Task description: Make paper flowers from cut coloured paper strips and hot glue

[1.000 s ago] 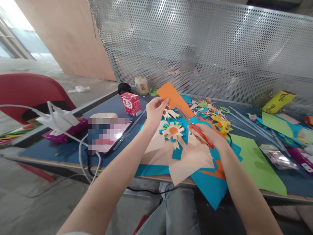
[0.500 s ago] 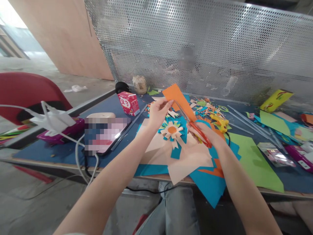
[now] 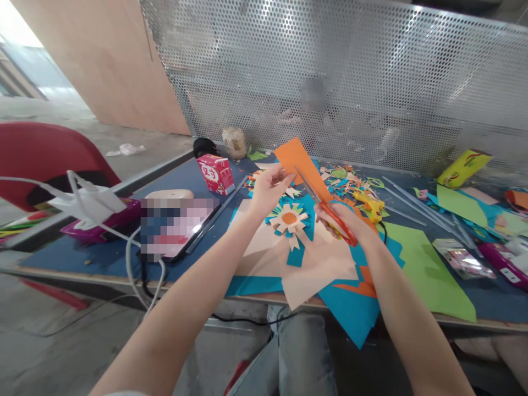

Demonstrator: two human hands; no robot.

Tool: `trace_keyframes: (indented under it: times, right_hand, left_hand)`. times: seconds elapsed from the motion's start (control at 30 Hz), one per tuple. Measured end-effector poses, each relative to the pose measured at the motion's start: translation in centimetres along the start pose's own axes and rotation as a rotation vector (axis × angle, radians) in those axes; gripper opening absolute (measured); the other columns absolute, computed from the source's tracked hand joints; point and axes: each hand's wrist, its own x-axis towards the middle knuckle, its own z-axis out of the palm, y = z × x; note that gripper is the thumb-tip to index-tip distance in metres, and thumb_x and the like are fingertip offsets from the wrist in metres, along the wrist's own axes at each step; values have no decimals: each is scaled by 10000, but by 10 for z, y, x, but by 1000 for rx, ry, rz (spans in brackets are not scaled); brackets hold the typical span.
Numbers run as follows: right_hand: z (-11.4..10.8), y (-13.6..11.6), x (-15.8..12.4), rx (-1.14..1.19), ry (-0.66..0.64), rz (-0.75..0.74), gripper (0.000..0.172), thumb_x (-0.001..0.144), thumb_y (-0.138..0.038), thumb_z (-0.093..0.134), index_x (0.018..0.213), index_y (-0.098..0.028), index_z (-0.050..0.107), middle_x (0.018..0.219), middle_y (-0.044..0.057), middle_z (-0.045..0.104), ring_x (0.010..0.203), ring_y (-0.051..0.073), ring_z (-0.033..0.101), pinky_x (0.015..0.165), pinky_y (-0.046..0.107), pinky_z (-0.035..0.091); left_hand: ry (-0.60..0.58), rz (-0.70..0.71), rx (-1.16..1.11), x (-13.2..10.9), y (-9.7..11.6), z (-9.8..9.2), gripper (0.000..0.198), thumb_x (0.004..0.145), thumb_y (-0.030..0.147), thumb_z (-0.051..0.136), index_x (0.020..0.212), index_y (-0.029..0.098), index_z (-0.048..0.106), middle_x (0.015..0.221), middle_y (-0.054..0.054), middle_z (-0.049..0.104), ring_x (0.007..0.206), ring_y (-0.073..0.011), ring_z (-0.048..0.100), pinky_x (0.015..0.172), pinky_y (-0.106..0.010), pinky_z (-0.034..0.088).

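My left hand (image 3: 270,187) pinches the lower left edge of an orange paper sheet (image 3: 297,157), held up above the table. In my right hand (image 3: 340,217) is a pair of scissors (image 3: 336,219) with orange-red handles, fingers through the loops. The blades lie against the orange paper, pointing up and left toward my left fingertips. Just below, a paper flower (image 3: 289,219) with cream, green and blue petals and an orange centre rests on cream paper sheets (image 3: 322,264). Blue paper (image 3: 350,316) sticks out over the table's front edge.
A yellow glue gun (image 3: 370,206) lies right of my right hand, before a heap of paper scraps (image 3: 344,179). Green paper (image 3: 429,275) lies further right. A pink box (image 3: 215,174) and a tablet (image 3: 181,225) with cables stand left. A perforated metal screen (image 3: 350,82) closes the back.
The scissor blades and the orange paper have shifted very slightly against each other near my left fingertips. Both hands keep their grip, and the view has moved a little.
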Motion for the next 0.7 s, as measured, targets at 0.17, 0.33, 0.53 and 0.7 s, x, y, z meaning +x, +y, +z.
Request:
trace_keyframes:
  times: [0.17, 0.33, 0.53, 0.7]
  right_hand:
    - [1, -8, -7, 32, 20, 26, 459, 697, -643, 541, 672, -186, 497, 455, -61, 429, 346, 64, 403, 348, 199, 339]
    - [1, -12, -8, 34, 29, 37, 459, 682, -645, 568, 659, -194, 483, 450, -65, 409, 330, 63, 394, 309, 193, 300]
    - [0, -12, -6, -22, 54, 53, 446, 689, -621, 589, 657, -183, 514, 413, -58, 416, 304, 62, 390, 303, 191, 286]
    - [-1, -12, -7, -45, 74, 42, 446, 703, -621, 571, 644, -181, 529, 379, -53, 409, 284, 71, 375, 298, 203, 288]
  left_hand:
    - [-2, 4, 18, 0, 0, -1, 227, 732, 299, 604, 923, 180, 636, 587, 34, 506, 508, -74, 475, 463, -184, 369]
    - [-14, 4, 15, 0, 0, -1, 228, 732, 309, 602, 919, 182, 633, 599, 32, 527, 509, -74, 472, 481, -186, 372]
    - [-12, -19, -10, 1, -1, 0, 263, 712, 340, 623, 920, 179, 639, 713, -12, 627, 583, -97, 549, 519, -193, 416]
    - [-19, -11, -26, 1, -3, -1, 230, 715, 325, 621, 890, 177, 641, 760, -21, 647, 605, -99, 564, 532, -195, 423]
